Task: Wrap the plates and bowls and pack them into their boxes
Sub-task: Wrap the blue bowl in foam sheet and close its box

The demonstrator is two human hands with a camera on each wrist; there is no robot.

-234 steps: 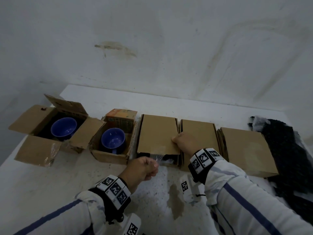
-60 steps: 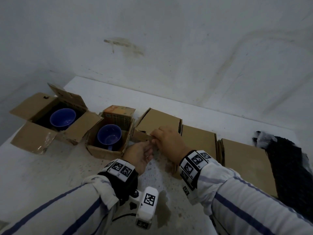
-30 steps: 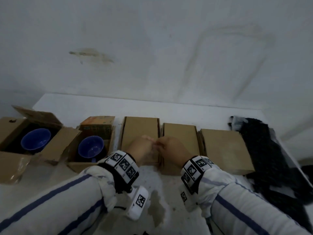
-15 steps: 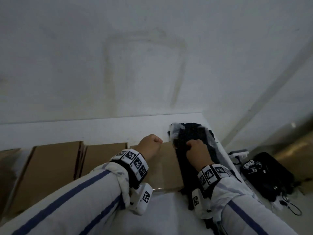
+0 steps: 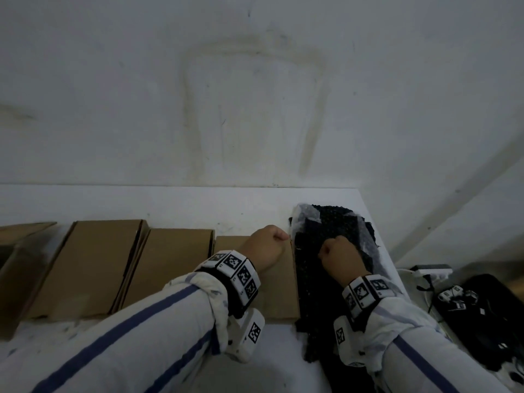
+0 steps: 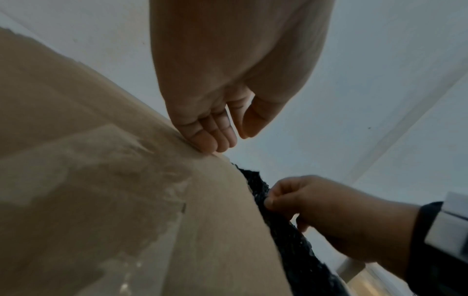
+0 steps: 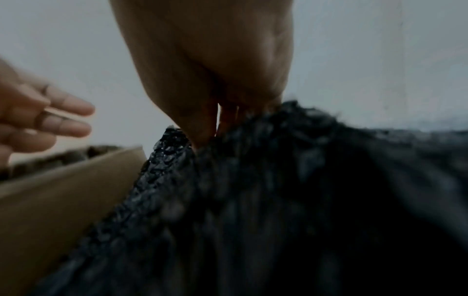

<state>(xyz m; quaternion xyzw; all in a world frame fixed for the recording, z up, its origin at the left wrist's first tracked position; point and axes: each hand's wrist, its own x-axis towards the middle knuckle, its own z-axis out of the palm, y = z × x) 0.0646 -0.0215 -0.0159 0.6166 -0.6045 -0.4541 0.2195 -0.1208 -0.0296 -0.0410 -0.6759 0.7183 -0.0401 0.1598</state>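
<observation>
Both hands had shifted from middle box to black bubble wrap [image 5: 331,222] at tabletop [image 5: 170,205] end. Right hand [image 5: 338,256] pinched wrap. Left hand [image 5: 263,249], fingers loosely curled, empty, rested on closed box [image 5: 280,293] beside wrap.

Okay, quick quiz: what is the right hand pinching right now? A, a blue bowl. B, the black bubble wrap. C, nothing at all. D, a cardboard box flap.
B: the right hand has its fingertips closed on the black bubble wrap lying beside the closed cardboard box.
</observation>
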